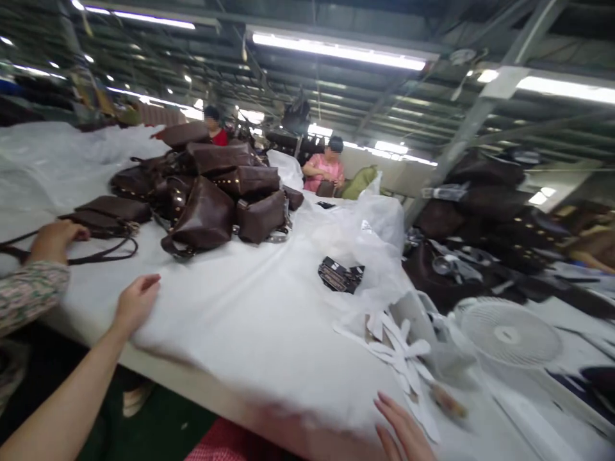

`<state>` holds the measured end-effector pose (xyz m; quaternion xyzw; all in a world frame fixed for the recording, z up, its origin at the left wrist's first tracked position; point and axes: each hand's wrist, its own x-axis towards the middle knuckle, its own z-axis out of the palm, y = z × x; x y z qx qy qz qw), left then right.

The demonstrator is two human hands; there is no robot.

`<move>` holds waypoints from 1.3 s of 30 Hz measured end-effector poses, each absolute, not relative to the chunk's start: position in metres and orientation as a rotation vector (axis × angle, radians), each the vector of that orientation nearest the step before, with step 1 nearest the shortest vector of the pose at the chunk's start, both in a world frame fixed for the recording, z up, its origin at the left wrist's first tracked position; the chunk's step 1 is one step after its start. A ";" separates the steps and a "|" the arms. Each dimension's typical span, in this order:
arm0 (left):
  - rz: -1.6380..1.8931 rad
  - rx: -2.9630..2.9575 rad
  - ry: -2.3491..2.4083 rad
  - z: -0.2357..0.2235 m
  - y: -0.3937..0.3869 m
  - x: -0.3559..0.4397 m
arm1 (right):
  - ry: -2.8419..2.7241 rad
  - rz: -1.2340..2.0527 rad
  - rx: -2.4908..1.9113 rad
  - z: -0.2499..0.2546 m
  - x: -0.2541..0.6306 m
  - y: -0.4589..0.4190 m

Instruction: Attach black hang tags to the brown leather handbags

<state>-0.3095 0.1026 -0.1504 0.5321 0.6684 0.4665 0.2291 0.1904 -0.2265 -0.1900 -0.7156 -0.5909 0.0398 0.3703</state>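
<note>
My left hand (138,302) hovers or rests at the near left part of the white-covered table (230,301), fingers stretched out and nothing in them. Just beyond it lies a heap of dark brown leather handbags (204,214), some with gold studs. My right hand (402,428) is at the table's near edge, its fingers apart and empty, partly cut off by the frame. Closest to it are white cut strips (403,352) splayed like a star, and a small blurred brown-handled object (449,402). Farther off, black printed tags (341,275) lie on clear plastic.
A co-worker's hand (55,240) in a floral sleeve touches a flat brown bag (108,216) at left. A white fan (508,333) stands at right, before more piled dark bags (490,224). Plastic sheeting (62,166) covers the far left. Another person (324,169) in pink sits beyond.
</note>
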 end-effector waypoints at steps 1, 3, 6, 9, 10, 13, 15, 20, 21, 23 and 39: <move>1.258 1.481 1.861 -0.148 0.100 -0.309 | -1.504 0.055 -1.844 -0.195 0.190 -0.221; 1.198 1.511 1.933 -0.146 0.096 -0.307 | -1.535 -0.125 -1.889 -0.205 0.191 -0.208; 1.105 1.552 2.006 -0.145 0.096 -0.307 | -1.589 -0.267 -1.997 -0.218 0.192 -0.195; 1.077 1.559 2.017 -0.144 0.098 -0.307 | -1.602 -0.335 -2.047 -0.224 0.192 -0.194; 1.072 1.555 2.014 -0.141 0.098 -0.306 | -1.606 -0.353 -2.044 -0.224 0.191 -0.195; 1.071 1.488 2.013 -0.130 0.098 -0.302 | -1.602 -0.400 -2.034 -0.225 0.191 -0.195; 1.095 1.391 2.009 -0.122 0.096 -0.299 | -1.596 -0.409 -2.031 -0.224 0.191 -0.194; 1.183 1.231 1.945 -0.121 0.100 -0.299 | -1.582 -0.388 -2.037 -0.222 0.190 -0.192; 1.194 1.211 1.935 -0.124 0.102 -0.301 | -1.579 -0.383 -2.041 -0.222 0.189 -0.192; 1.212 1.171 1.918 -0.132 0.107 -0.306 | -1.576 -0.375 -2.047 -0.221 0.188 -0.192; 1.258 1.217 1.868 -0.157 0.122 -0.319 | -1.509 -0.175 -2.102 -0.213 0.184 -0.191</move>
